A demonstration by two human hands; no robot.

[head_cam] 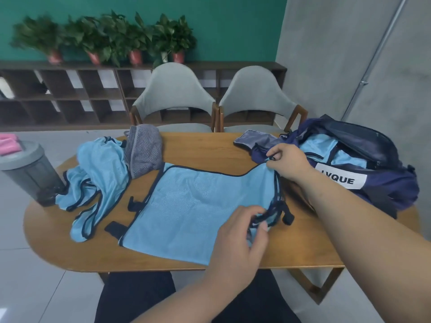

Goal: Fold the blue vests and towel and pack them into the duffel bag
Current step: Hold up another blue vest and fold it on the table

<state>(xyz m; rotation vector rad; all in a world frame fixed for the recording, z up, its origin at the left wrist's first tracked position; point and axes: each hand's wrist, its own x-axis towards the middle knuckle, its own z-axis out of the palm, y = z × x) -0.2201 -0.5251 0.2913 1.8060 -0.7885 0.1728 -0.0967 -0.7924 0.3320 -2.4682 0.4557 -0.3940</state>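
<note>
A blue vest lies spread flat in the middle of the wooden table; it has dark trim round its edge. The left hand is at the near right corner of this vest; its thumb and fingers are pressed together on the dark trim, and the cloth is bunched up there. The right hand is at the far right corner of the same vest; its fingers are curled and pinch the edge, just beside the duffel bag. The duffel bag is dark blue and sits on the right end of the table with its top open; blue cloth lies inside it; a white label is on its side. A second blue vest lies in a crumpled heap on the left part of the table; the grey striped towel sits in a lump just behind it, touching it. A grey bin stands at the left end of the table with something pink on top; two grey chairs are on the far side; potted plants stand on a low shelf.
</note>
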